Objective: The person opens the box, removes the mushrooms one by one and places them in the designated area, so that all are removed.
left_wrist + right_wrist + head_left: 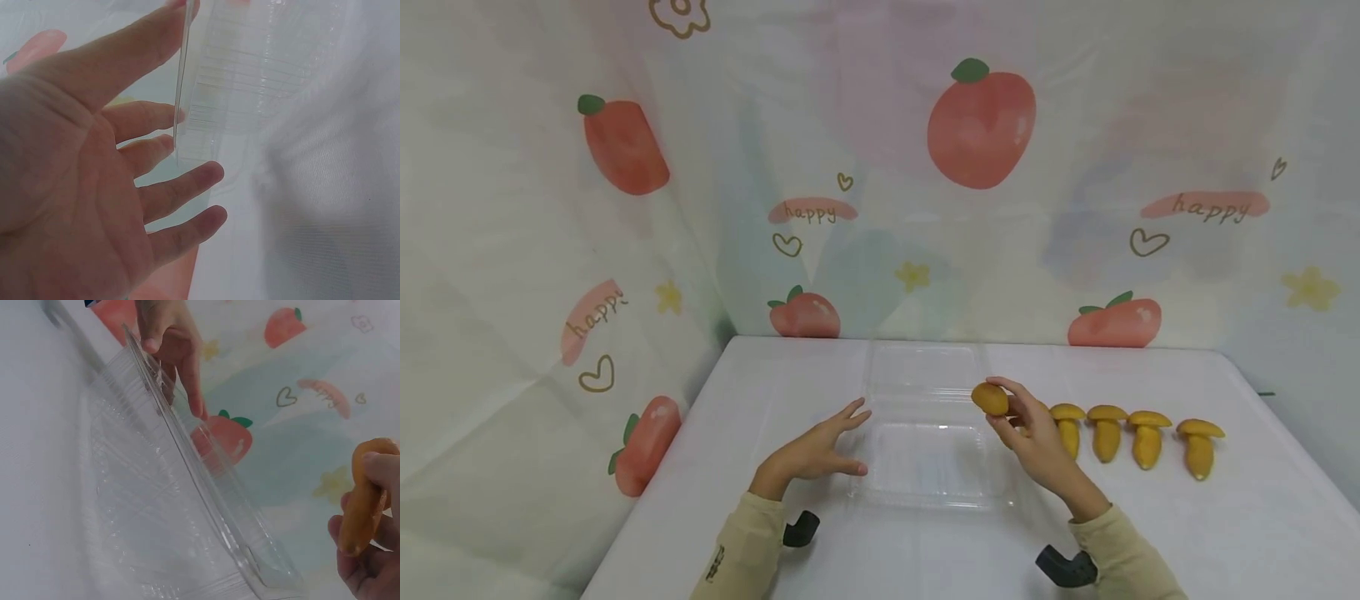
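A clear plastic clamshell box (932, 504) lies on the table with its lid (925, 368) folded back toward the wall. My left hand (811, 450) is at the box's left side, fingers spread and fairly straight, fingertips right at the rim (181, 94) in the left wrist view. Over the box's right edge, my right hand (1037, 442) pinches a yellow-brown mushroom (989, 399) between thumb and fingers. Its cap faces left in the head view, and in the right wrist view the thick stem (359, 519) shows below the thumb.
Several similar mushrooms (1107, 433) form a row right of the box, caps toward the wall; one is partly hidden behind my right hand. White cloth covers the table (910, 554). A fruit-printed curtain (880, 125) hangs behind and on the left. Black wrist mounts (1066, 567) sit by both sleeves.
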Available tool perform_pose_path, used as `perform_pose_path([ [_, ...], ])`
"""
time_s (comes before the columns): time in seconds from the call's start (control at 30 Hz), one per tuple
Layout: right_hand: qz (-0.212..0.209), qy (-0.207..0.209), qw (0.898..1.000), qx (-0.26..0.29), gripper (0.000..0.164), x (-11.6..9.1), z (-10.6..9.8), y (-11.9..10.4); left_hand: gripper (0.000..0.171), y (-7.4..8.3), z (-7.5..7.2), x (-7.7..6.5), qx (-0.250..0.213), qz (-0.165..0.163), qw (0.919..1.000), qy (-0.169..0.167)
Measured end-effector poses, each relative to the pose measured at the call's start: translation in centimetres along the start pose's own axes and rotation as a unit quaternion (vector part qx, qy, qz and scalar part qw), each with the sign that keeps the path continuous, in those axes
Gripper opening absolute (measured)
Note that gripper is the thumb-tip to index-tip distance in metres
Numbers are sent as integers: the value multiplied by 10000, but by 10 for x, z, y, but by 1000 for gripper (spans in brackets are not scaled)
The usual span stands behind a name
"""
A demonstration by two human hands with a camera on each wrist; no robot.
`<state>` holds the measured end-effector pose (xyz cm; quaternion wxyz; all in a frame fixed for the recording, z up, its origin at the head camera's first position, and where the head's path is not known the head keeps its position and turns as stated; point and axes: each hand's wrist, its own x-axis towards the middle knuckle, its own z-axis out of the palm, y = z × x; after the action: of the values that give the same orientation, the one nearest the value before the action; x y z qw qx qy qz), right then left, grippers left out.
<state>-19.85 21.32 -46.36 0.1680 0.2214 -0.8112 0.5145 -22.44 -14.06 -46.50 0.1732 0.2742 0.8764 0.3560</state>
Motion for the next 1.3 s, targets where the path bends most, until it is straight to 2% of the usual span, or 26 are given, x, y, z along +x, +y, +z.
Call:
perform_pose_path([
  [0.2,165,-192,9983,523,49,-3,-6,1,89,-1,1,1,-18,-10,10000,4],
  [0.37,282,-340,9982,416,50,-9,-13,-2,89,-2,1,2,-36,-53,10000,31],
  [0.53,425,-312,9983,236,57,-15,-23,-5,89,-2,1,1,-25,-47,10000,20],
  [0.73,399,-350,9975,465,68,-19,-36,-2,90,-2,1,1,-17,-30,10000,10],
  [1.0,251,-281,9993,-75,67,-21,-49,-2,90,-2,0,2,55,52,10000,0],
  [1.13,362,-242,9988,-220,68,-23,-55,-4,89,-1,0,2,61,43,10000,-6],
  [1.3,302,-114,9992,-229,70,-26,-62,-4,89,-1,1,1,70,23,10000,-9],
])
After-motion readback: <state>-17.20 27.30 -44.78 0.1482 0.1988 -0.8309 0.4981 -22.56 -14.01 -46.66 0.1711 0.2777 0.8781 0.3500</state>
